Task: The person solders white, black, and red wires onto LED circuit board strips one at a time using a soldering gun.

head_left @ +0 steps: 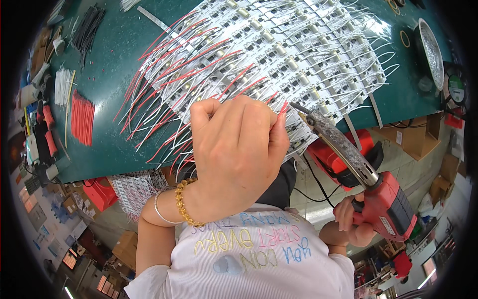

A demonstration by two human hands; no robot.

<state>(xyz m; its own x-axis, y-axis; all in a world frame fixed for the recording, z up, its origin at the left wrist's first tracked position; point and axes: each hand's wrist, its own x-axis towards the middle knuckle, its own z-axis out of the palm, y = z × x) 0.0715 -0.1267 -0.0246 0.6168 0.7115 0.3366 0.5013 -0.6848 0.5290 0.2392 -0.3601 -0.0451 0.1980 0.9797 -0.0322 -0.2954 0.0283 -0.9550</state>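
My left hand (239, 144) is closed in a pinch on a red wire (283, 108) above the near edge of a white circuit board panel (294, 65). My right hand (351, 224) grips the handle of a red soldering gun (388, 204). Its metal barrel slants up and left, and the dark tip (301, 108) sits just right of the pinched wire, over the board. Whether tip and wire touch a pad I cannot tell. Rows of small components cover the panel; red and white wires stick out at its left, white wires at its right.
On the green table (117, 45) lie bundles of red wires (82, 119), white wires (63, 85) and black wires (88, 31) at the left. A metal dish (430, 55) stands at the far right. Metal strips reach past the panel's edges. Below are a red stool (343, 154) and a cardboard box (411, 137).
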